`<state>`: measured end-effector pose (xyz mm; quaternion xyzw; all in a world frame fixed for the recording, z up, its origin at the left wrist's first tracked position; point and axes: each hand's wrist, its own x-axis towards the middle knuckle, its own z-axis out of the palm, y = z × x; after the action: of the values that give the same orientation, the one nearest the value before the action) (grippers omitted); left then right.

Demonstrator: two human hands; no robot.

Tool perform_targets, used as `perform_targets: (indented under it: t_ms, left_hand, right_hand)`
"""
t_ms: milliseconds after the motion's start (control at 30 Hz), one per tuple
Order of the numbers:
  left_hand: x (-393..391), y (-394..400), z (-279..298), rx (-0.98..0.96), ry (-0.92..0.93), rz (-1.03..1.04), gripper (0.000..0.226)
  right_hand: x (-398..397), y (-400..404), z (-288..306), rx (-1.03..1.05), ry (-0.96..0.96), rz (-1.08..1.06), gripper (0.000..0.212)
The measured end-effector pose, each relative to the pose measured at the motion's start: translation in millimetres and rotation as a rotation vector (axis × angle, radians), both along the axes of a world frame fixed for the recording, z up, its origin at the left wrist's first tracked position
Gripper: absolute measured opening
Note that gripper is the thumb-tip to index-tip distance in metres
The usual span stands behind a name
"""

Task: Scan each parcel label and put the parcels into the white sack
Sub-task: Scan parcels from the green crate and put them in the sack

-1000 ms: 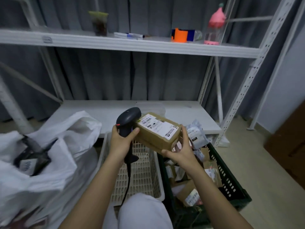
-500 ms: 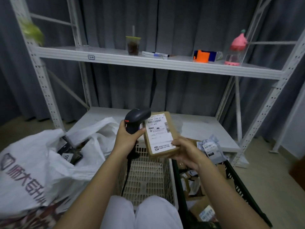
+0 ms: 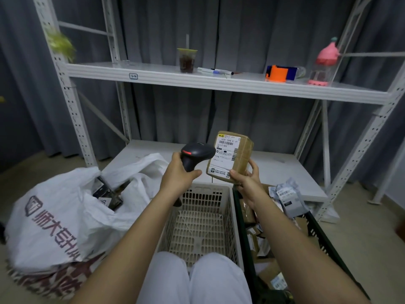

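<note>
Left hand [image 3: 178,176] has its grip wrapped round the black barcode scanner [image 3: 197,153], nose aimed at the white label [image 3: 225,155] on a brown cardboard parcel [image 3: 237,157]. Right hand [image 3: 246,179] pinches that parcel upright by its bottom corner, above the cream basket [image 3: 203,227]. White sack [image 3: 65,216] sits open off to the left, well apart.

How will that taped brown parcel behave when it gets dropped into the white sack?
The brown parcel probably stays rigid: its edges look square under the tape. It seems light, since the right hand holds it upright by one end. The white sack looks floppy, so its mouth may sag.
</note>
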<state>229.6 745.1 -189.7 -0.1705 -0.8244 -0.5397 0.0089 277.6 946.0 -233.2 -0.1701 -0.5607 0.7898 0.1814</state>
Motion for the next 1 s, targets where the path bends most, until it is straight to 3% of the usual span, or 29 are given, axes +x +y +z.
perform_targets:
  t_ms: [167,800,1000]
  left_hand:
    - [3.8,1.7,0.9,0.0,-0.064,-0.027,0.053]
    - [3.4,-14.0,4.8,0.103,-0.023,0.034,0.056]
    - [-8.2,-92.9,-11.3,0.149,0.007,0.269,0.052]
  right_hand:
    - [0.2,-1.0,0.4,-0.003,0.019,0.028,0.088]
    - [0.0,-16.4,2.8,0.087,0.027,0.093,0.085]
    - [-21.3,-69.9,7.2,0.261,-0.035,0.233,0.084]
